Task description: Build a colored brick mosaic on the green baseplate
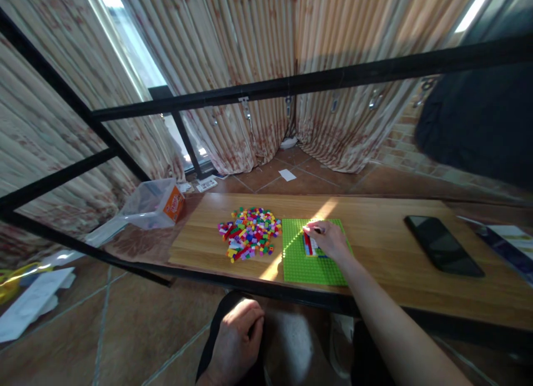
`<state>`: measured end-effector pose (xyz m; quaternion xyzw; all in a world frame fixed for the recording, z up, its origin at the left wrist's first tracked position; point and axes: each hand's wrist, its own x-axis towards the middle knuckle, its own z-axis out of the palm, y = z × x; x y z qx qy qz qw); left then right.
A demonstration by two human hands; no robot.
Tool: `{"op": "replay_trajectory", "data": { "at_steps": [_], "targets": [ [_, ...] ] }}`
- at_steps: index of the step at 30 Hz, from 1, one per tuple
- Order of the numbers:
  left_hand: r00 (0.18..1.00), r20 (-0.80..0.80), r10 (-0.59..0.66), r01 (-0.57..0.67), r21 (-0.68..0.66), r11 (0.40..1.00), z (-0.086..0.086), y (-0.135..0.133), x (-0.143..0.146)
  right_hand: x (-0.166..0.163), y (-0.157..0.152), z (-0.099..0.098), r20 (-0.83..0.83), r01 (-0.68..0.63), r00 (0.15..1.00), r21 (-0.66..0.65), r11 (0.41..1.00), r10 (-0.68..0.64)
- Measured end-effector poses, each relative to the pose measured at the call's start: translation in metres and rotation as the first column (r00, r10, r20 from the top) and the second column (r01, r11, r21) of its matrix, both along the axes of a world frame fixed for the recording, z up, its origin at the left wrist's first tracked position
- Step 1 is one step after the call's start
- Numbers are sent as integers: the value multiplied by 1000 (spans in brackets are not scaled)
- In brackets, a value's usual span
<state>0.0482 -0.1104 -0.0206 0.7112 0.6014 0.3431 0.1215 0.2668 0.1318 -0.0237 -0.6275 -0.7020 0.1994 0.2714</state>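
Note:
A green studded baseplate [295,269] lies on the wooden table, with a small cluster of red, white and blue toy bricks [308,247] on it. My right hand [331,239] reaches over this cluster from the right. Its thumb and fingers are pinched together at the far end of a red brick, and the palm hides part of the cluster. My left hand [241,333] rests on my left knee below the table edge, fingers curled in, with nothing visible in it. Left of the baseplate, a loose pile of multicoloured toy bricks [252,233] spreads over the table.
A black phone [443,246] lies on the right of the table [383,230]. Past the left end stands a clear plastic box [152,205] with an orange label. A black metal frame bar [266,89] crosses beyond the table, before curtains [250,36]. Papers [35,305] lie lower left.

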Motion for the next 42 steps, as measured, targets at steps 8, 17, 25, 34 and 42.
{"op": "replay_trajectory", "data": {
  "at_steps": [8,17,25,34,42],
  "targets": [
    [1000,-5,13,-13,12,1000,2,-3,1,7,-3,-8,49,-77,997,244,967,67],
    [1000,10,-23,24,-80,997,-5,-3,1,-58,-44,15,52,-357,925,449,819,375],
    [1000,2,-16,17,-55,998,-1,-4,1,-108,-56,5,75,-433,900,262,863,429],
    [1000,15,-7,8,-45,999,-1,-5,-4,-119,-49,-3,110,-425,905,215,879,411],
    [999,40,-16,17,-33,999,-6,-5,-7,-109,-50,5,-208,-373,863,350,859,459]
  ]
}}
